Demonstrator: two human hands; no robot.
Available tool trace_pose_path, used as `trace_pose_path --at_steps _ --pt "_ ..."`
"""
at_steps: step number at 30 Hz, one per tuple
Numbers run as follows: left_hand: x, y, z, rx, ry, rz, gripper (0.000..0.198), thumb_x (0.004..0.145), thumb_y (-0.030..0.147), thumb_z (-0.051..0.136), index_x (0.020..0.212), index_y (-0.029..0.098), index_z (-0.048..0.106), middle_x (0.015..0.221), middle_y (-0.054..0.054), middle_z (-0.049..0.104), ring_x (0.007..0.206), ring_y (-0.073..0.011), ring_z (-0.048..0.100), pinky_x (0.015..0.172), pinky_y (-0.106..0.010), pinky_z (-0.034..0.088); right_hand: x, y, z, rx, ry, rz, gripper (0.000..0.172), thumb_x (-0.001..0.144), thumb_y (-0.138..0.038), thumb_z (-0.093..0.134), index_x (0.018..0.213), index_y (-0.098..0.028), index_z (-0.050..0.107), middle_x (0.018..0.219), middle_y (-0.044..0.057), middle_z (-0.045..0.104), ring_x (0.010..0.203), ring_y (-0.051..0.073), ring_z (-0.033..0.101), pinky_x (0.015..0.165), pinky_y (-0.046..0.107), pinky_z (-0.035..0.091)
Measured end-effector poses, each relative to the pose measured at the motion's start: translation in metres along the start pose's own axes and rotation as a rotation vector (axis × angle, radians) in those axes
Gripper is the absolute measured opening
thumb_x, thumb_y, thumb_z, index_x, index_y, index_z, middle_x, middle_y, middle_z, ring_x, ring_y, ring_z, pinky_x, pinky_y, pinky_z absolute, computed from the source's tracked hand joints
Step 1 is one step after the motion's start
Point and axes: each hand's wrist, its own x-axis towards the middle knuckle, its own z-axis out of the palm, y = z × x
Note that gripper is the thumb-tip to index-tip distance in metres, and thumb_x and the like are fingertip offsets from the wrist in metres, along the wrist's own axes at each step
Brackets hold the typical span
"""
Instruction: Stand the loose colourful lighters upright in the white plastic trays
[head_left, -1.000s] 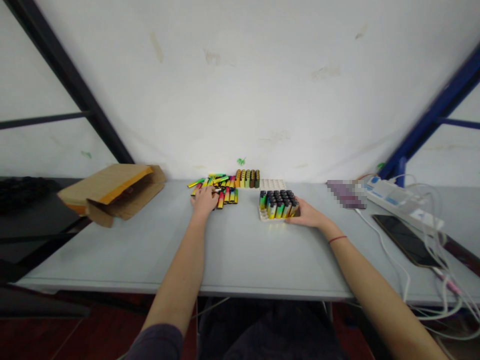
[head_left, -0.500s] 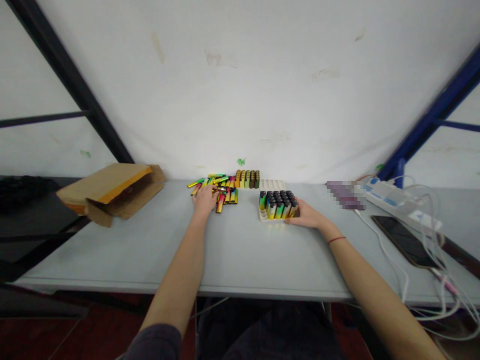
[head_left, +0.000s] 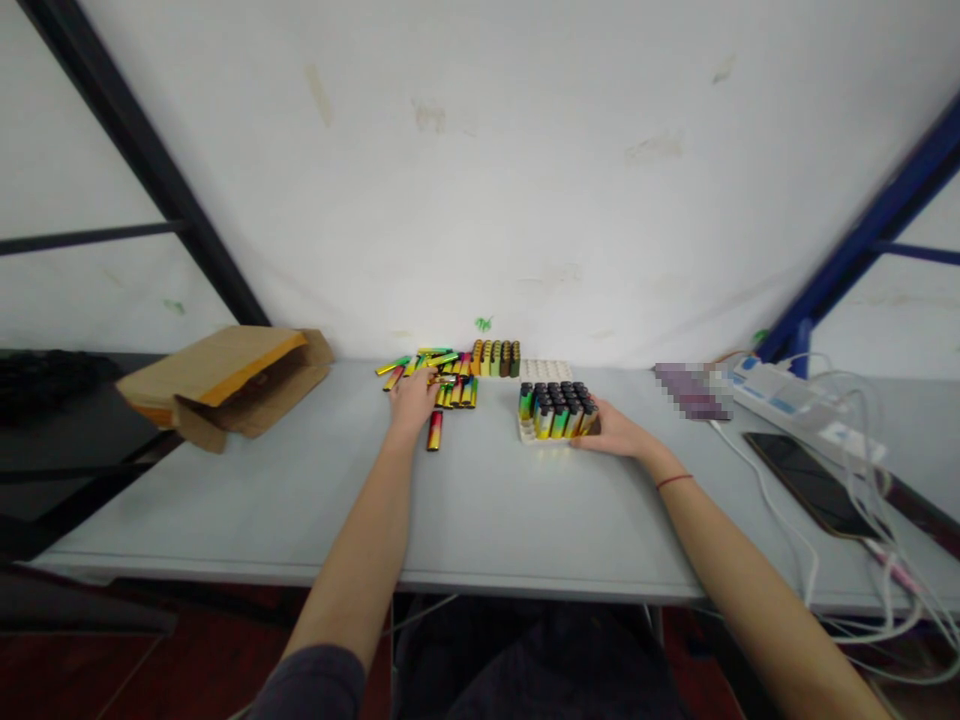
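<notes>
My left hand (head_left: 412, 400) rests on a heap of colourful loose lighters (head_left: 450, 380) at the back of the grey table (head_left: 480, 500), its fingers curled among them; what they grip is hidden. One red-and-yellow lighter (head_left: 434, 431) lies alone just right of that hand. My right hand (head_left: 616, 432) holds the right side of a white tray (head_left: 531, 432) filled with upright black-topped lighters (head_left: 556, 408).
A row of standing lighters (head_left: 496, 357) and a second white tray (head_left: 545, 369) sit against the wall. An open cardboard box (head_left: 225, 380) lies at the left. At the right are a power strip (head_left: 787, 398), a phone (head_left: 814, 482) and tangled cables (head_left: 885, 580).
My left hand has shifted slightly back into the heap. One red-and-yellow lighter now lies apart, nearer to me than the heap. My right hand and the tray have stayed put.
</notes>
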Motion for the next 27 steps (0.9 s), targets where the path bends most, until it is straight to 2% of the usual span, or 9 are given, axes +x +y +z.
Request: trace_pose_path --at_steps 4,9,13,16,19,23,27 --pt "0.001 -0.002 0.002 0.007 -0.008 0.05 0.036 0.099 0.029 0.047 0.128 0.027 0.068 0.141 -0.011 0.063 0.134 -0.0318 0.054 0.114 -0.048 0.039 0.0 0.002 0.001 -0.018 -0.003 0.002 0.081 0.062 -0.047 0.087 0.133 -0.018 0.059 0.125 0.011 0.07 0.114 0.036 0.063 0.104 0.051 0.051" --pt "0.001 -0.003 0.003 -0.04 -0.014 0.037 0.031 0.097 0.027 0.051 0.125 0.025 0.066 0.129 -0.01 0.071 0.131 -0.0301 0.058 0.116 -0.05 0.035 0.0 0.003 0.001 -0.049 -0.005 0.005 0.077 0.063 -0.046 0.085 0.131 -0.018 0.06 0.127 0.012 0.069 0.113 0.036 0.063 0.104 0.054 0.051" --pt "0.001 0.0 0.0 -0.086 0.045 0.096 0.033 0.096 0.025 0.051 0.126 0.024 0.066 0.133 -0.009 0.069 0.132 -0.0287 0.057 0.119 -0.048 0.032 0.0 0.003 0.0 -0.036 -0.004 -0.007 0.077 0.062 -0.044 0.085 0.13 -0.019 0.061 0.126 0.011 0.07 0.113 0.036 0.063 0.104 0.053 0.051" --pt "0.003 0.005 -0.003 -0.243 0.115 0.141 0.031 0.096 0.023 0.047 0.121 0.019 0.066 0.132 -0.012 0.068 0.13 -0.0265 0.058 0.115 -0.042 0.039 0.0 0.001 0.0 -0.027 0.001 -0.001 0.077 0.062 -0.046 0.086 0.129 -0.018 0.062 0.124 0.011 0.071 0.112 0.037 0.064 0.104 0.053 0.052" --pt "0.003 0.016 0.0 -0.542 0.128 0.099 0.025 0.093 0.021 0.05 0.116 0.017 0.06 0.123 -0.012 0.07 0.119 -0.023 0.064 0.106 -0.037 0.048 0.0 0.0 0.0 0.003 -0.006 -0.004 0.077 0.062 -0.046 0.087 0.128 -0.017 0.062 0.121 0.012 0.072 0.111 0.036 0.065 0.101 0.051 0.053" --pt "-0.005 0.041 0.013 -0.982 -0.008 0.026 0.03 0.09 0.021 0.055 0.12 0.019 0.052 0.108 -0.007 0.071 0.101 -0.0174 0.07 0.094 -0.033 0.054 0.0 0.001 0.0 -0.004 -0.008 0.005 0.076 0.062 -0.045 0.086 0.128 -0.017 0.062 0.122 0.012 0.071 0.109 0.036 0.065 0.1 0.051 0.053" --pt "-0.018 0.067 0.02 -1.268 -0.22 -0.053 0.036 0.084 0.025 0.066 0.118 0.019 0.058 0.1 -0.003 0.068 0.086 -0.0134 0.069 0.086 -0.031 0.055 0.0 0.002 0.0 -0.029 -0.02 0.011 0.076 0.063 -0.045 0.085 0.129 -0.017 0.06 0.124 0.012 0.07 0.107 0.034 0.065 0.099 0.052 0.054"
